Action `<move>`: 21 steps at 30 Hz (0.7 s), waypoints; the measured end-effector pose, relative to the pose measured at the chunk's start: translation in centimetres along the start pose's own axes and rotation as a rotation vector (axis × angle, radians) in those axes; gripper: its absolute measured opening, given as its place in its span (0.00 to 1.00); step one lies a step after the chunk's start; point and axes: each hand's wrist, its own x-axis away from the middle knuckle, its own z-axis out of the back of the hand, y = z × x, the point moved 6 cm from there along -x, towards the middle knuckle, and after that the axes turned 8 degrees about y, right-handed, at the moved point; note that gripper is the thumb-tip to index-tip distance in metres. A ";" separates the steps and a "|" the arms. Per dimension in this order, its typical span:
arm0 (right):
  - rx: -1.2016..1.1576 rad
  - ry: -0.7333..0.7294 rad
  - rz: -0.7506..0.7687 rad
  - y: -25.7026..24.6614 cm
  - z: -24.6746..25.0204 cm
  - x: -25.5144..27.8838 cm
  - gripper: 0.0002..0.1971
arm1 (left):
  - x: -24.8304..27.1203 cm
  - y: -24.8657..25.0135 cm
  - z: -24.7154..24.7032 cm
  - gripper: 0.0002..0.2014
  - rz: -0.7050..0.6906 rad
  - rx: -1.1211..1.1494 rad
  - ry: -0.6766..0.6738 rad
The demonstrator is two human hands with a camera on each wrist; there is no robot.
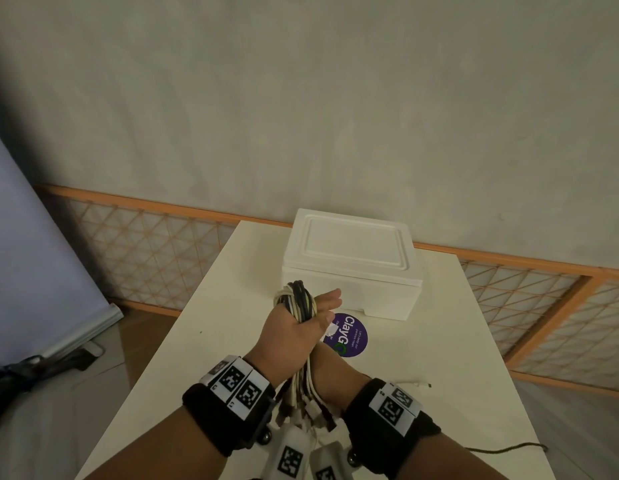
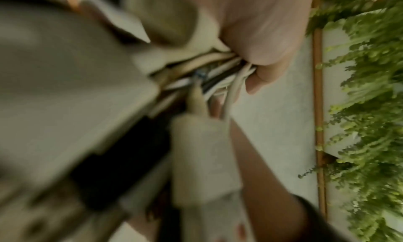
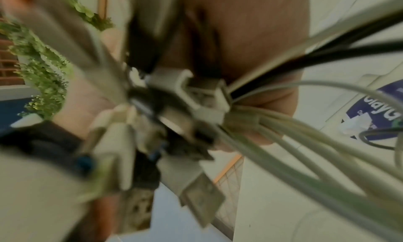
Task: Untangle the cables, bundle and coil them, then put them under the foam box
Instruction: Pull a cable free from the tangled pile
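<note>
Pale plaster wall and an orange-framed lattice screen (image 1: 152,244) stood behind a white table (image 1: 439,341), above which both hands worked.

The left hand (image 1: 294,327) was held over the middle of the table with its fingers stretched forward and fairly straight, and the cables (image 1: 299,299), a mix of white, black and dark brown strands, were wound in loops around its palm and the back of the hand. From the left wrist view the fingers (image 2: 261,38) showed pressed against the gathered strands (image 2: 218,76), though blur hid the details. The right hand was almost wholly hidden beneath the left wrist and the hanging cable ends; only its forearm and wrist band (image 1: 391,410) showed, so I could not tell whether it was open or closed on anything. The loose ends with their plugs (image 3: 205,97) dangled in a cluster between the two wrists.

Just beyond the left fingertips sat the foam box (image 1: 353,261), white, lid on, resting flat on the far part of the table. Between it and the hands lay a round purple sticker (image 1: 349,336) on the tabletop. A single white cable end (image 1: 413,384) lay on the table to the right of the wrists, apart from the bundle, and a thin dark cord (image 1: 509,448) trailed across the near right edge.
</note>
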 end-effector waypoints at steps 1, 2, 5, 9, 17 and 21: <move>0.041 -0.030 0.018 -0.2 -0.4 0.0 0.15 | 0.0 -0.2 0.1 0.11 -0.011 -0.050 0.019; 0.060 -0.057 0.076 -0.5 -0.6 -0.1 0.15 | 0.0 -0.3 0.1 0.12 -0.022 -0.098 0.035; 0.132 -0.121 0.179 -0.6 -1.0 -0.1 0.13 | -0.2 -0.2 0.2 0.14 -0.042 -0.219 0.050; 0.280 -0.286 0.132 0.2 -2.1 0.0 0.09 | -0.9 -1.1 1.1 0.11 -0.034 -0.363 0.077; 0.563 -0.242 0.119 0.3 -2.1 0.1 0.08 | -0.9 -1.4 1.3 0.17 -0.059 -0.630 -0.027; 0.463 -0.161 -0.044 1.5 -1.4 0.6 0.13 | -1.0 -2.4 1.8 0.24 0.016 -0.839 -0.134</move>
